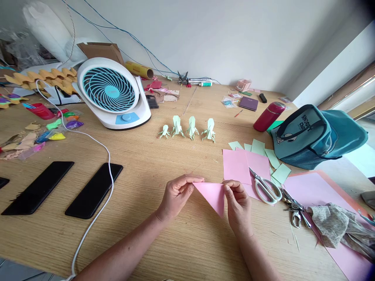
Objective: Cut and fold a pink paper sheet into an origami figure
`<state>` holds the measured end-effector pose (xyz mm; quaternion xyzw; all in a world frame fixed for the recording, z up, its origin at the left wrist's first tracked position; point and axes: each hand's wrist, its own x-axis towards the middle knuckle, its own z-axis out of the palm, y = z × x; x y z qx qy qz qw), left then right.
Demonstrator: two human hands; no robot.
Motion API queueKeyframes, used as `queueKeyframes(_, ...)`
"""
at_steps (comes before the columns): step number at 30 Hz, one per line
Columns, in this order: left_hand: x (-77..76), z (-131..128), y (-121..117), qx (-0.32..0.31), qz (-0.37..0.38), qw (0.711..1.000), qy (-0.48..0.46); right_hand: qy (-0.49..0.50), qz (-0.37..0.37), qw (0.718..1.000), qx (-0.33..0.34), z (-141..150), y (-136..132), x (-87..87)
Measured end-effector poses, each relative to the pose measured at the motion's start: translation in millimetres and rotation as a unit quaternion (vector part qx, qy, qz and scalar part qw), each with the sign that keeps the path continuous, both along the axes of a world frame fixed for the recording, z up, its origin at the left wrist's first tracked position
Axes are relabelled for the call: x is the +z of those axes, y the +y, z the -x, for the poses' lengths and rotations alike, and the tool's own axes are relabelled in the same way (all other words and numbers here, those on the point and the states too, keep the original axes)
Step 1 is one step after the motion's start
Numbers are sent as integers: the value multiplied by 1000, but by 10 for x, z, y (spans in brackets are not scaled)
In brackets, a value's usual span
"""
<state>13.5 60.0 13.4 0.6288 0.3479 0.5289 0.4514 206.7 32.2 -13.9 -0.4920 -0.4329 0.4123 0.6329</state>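
A folded pink paper triangle (pixel 213 196) is held over the wooden table (pixel 140 168), its long edge uppermost; whether its lower tip touches the wood cannot be told. One upper corner is pinched by the left hand (pixel 175 193), the other by the right hand (pixel 238 207), the two hands being kept apart. The layers could be skewed if either pinch were loosened, and the thin sheet could be creased off line by uneven pulling. Beyond, four pale green origami figures (pixel 191 128) are stood in a row, clear of the fingers. To the right, white-handled scissors (pixel 268 191) are laid partly over pink paper sheets (pixel 236 164), where the right hand could be snagged if swung outward. Farther left, a black phone-like slab (pixel 90 195) is crossed by a white cable (pixel 112 183).
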Motion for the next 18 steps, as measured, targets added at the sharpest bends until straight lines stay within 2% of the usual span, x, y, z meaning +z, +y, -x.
queueKeyframes(4,5,35,55,26,53,997,-42,-4,7,999,42,57,-14,-39)
queueKeyframes(7,31,50,82,30,60,996,-61,-19,39,997,66,77,-21,-98)
queueKeyframes(11,59,66,89,24,63,997,-47,-88,54,988,113,91,-35,-121)
queueKeyframes(14,62,87,88,37,29,999,-17,-103,56,986,120,115,-45,-100)
queueKeyframes(18,56,120,90,55,-62,996,43,-64,69,988,123,146,-46,-82)
